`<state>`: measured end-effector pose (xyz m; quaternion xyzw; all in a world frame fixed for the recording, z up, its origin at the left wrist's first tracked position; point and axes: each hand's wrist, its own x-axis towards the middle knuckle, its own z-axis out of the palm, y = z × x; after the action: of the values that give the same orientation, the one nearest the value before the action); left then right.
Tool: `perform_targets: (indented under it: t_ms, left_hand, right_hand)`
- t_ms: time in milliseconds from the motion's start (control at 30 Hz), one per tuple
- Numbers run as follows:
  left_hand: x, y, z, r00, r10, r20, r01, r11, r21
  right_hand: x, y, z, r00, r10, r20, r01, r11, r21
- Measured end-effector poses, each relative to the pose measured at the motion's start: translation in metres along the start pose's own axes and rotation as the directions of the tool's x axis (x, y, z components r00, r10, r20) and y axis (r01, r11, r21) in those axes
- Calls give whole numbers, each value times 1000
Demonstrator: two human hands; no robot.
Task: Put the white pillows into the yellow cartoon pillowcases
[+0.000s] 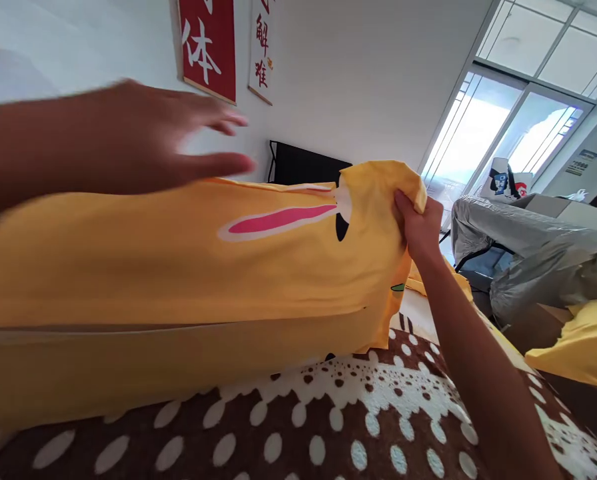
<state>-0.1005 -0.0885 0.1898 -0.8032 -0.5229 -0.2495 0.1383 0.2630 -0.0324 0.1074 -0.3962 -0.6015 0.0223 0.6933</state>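
Two bare hands handling a yellow fabric pillowcase with a pink rabbit-ear print over a brown blanket with white spots.
The left hand, blurred, is spread flat above the pillowcase's upper edge at left. The pillowcase lies across the blanket's far edge; the right hand pinches its raised right corner. Crumpled grey sheeting lies farther right.
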Motion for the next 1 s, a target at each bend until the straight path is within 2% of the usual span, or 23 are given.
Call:
perform_targets:
  t_ms: [33,67,133,167,267,367,467,533,633,667,700,800,833,867,900,933,1000]
  left_hand:
    - [10,30,7,1000,6,4,-6,999,41]
    - [21,59,16,996,62,70,-64,998,26]
    - [43,110,36,965,227,130,-216,971,-99]
    - [53,130,47,947,272,172,-248,957,-151]
    - [78,175,81,894,344,286,-299,935,-190]
    - [91,200,104,875,400,271,-342,909,-239]
    - [96,211,112,853,479,208,-412,861,-298]
    - [96,213,111,852,490,183,-424,852,-307]
    - [96,213,105,872,445,202,-358,864,-354]
    - [96,212,101,877,429,215,-330,865,-379]
    - [96,210,97,886,405,228,-295,869,-396]
    - [97,203,80,935,296,196,-216,912,-350]
    - [98,199,72,955,251,161,-194,933,-304]
    - [99,195,64,971,210,115,-176,952,-252]
    - [99,190,56,982,176,62,-161,966,-204]
    - [100,185,48,988,152,5,-149,975,-167]
    - [103,173,34,987,114,-116,-126,987,-104]
  right_hand:
    - [-5,5,0,998,26,-49,-23,998,57]
    - [-10,9,0,993,60,-100,-49,993,109]
    - [-21,18,-5,972,136,-194,-99,977,191]
    - [-26,22,-9,960,166,-227,-115,969,220]
    - [-39,26,-24,942,186,-280,-122,965,232]
    - [-53,28,-39,956,179,-232,-121,963,243]
    - [-73,35,-46,969,242,-47,-211,912,352]
    - [-89,44,-49,949,304,80,-311,870,382]
    - [-104,60,-58,899,336,281,-417,853,314]
    - [-106,65,-63,870,328,368,-437,859,267]
    - [-107,70,-69,821,321,472,-455,867,202]
    - [-107,86,-85,602,318,733,-439,898,-29]
    - [-109,91,-86,531,322,784,-412,906,-94]
    - [-111,96,-85,482,323,815,-384,913,-136]
    - [-113,100,-82,461,319,828,-363,919,-152]
    - [-116,104,-78,465,312,829,-354,923,-149]
    - [-122,110,-67,510,299,806,-354,927,-119]
